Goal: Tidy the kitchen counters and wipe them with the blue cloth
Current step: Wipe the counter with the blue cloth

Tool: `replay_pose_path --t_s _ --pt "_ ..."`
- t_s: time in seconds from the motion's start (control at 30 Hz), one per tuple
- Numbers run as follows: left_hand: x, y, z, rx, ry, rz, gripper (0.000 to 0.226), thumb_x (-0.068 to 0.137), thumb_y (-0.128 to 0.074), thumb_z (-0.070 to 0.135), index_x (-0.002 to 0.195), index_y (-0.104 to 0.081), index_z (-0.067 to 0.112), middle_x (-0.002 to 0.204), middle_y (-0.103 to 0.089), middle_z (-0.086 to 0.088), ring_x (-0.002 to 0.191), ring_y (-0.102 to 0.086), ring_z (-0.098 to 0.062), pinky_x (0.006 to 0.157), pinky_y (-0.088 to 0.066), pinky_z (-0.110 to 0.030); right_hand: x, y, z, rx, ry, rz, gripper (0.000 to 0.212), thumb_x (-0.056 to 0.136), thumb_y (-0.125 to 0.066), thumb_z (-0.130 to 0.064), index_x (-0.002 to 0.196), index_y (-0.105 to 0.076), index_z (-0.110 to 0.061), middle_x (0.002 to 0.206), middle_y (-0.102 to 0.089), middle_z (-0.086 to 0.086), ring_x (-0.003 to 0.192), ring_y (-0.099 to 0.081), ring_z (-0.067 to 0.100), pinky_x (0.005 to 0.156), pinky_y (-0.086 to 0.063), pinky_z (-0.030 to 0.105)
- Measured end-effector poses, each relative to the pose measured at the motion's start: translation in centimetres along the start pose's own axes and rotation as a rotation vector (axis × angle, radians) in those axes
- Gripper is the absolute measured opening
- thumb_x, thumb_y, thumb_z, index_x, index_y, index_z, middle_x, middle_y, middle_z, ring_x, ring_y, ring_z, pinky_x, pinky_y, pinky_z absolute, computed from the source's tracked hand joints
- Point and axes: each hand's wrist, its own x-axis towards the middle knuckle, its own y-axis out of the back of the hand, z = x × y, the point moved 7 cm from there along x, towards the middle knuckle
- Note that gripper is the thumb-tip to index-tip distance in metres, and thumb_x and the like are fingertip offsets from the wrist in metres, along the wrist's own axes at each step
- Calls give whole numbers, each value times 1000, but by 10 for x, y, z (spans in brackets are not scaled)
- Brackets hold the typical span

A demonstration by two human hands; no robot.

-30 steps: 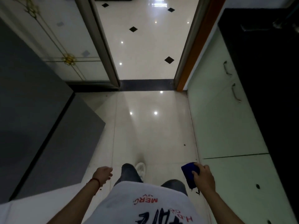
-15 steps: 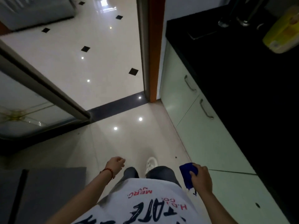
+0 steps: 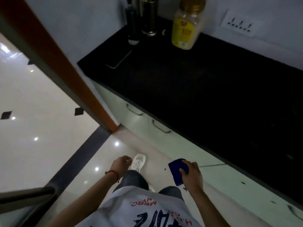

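You are standing on the pale floor (image 3: 49, 99) just beside the black table (image 3: 196, 95), looking down along its front edge. Your right hand (image 3: 191, 175) is gripping the blue cloth (image 3: 176, 170): the fingers (image 3: 183, 171) are curling over its upper edge and the rest of the cloth is hanging below your thumb. The cloth is sitting low at your right hip, out past the front edge of the table and well below its top, in front of the pale green cabinet doors (image 3: 141, 122). It is not touching the table.

Your left hand (image 3: 121, 163) is hanging in front of your left thigh with its fingers loosely curling inward and nothing in them. A red thread bracelet (image 3: 113, 173) is circling that wrist. A white shoe (image 3: 138, 161) is showing on the floor just beside the left hand.

At the far left corner of the table a flat dark phone (image 3: 118, 58) is lying close to the left edge. Behind it, near the back edge, a dark slim bottle (image 3: 132, 23) and a steel holder (image 3: 150, 18) are standing upright side by side. To their right a clear bottle with a yellow label (image 3: 186, 30) is standing upright against the back wall. A white socket plate (image 3: 238, 24) is sitting on the wall beyond it. The orange door frame (image 3: 65, 66) is running down past the left end of the table.
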Motion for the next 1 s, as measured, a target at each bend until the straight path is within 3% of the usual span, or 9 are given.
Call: replay_pose_path --t_s 0.2,0.33,0.4,0.5,0.53,0.67,0.8,1.0 --pt "45 6 79 381 -280 -174 27 93 -38 15 111 -58 8 115 -63 -11 94 -58 -22 78 -39 -22 -3 17 7 69 -167 129 39 89 -54 -17 127 -49 -18 121 -50 9 101 -59 27 77 -49 30" --pt "51 23 131 289 -461 -258 25 92 -48 20 112 -58 11 111 -66 -8 94 -58 -15 86 -45 -23 -15 43 -8 192 -194 250 36 86 -58 -11 122 -55 -15 108 -53 3 93 -58 23 73 -46 27" --pt "48 35 160 229 -591 -280 23 89 -52 23 110 -60 17 101 -67 2 95 -61 -9 88 -49 -24 -20 65 -22 253 -169 334 35 82 -63 -7 116 -60 -15 96 -52 -4 88 -57 20 70 -42 20" --pt "41 55 206 229 -807 -251 41 81 -45 47 108 -62 21 88 -59 24 88 -58 12 80 -45 -5 -26 101 -49 350 -92 450 40 76 -69 0 107 -63 -24 92 -52 -18 84 -57 0 67 -42 3" --pt "42 60 221 223 -873 -226 50 78 -39 52 108 -62 20 89 -58 25 88 -57 14 79 -45 -4 -26 112 -58 384 -71 486 43 75 -70 2 106 -61 -26 95 -52 -20 84 -57 -5 67 -42 0" --pt "56 63 270 297 -1030 -89 56 79 -33 48 112 -61 12 109 -62 -3 104 -57 -14 87 -46 -25 0 153 -84 482 -41 650 40 75 -69 0 107 -61 -23 96 -53 -17 86 -55 1 70 -47 5" --pt "87 46 308 457 -1046 34 56 79 -37 43 117 -58 8 123 -59 -16 116 -55 -33 95 -45 -46 58 185 -98 546 -86 735 35 79 -67 -8 114 -62 -15 103 -54 -3 91 -54 11 76 -45 16" --pt "137 24 342 691 -902 134 53 84 -44 40 130 -47 12 142 -43 -14 133 -38 -33 106 -33 -52 175 226 -114 660 -209 715 38 85 -62 -19 122 -55 -22 119 -53 -1 100 -49 5 82 -39 19"
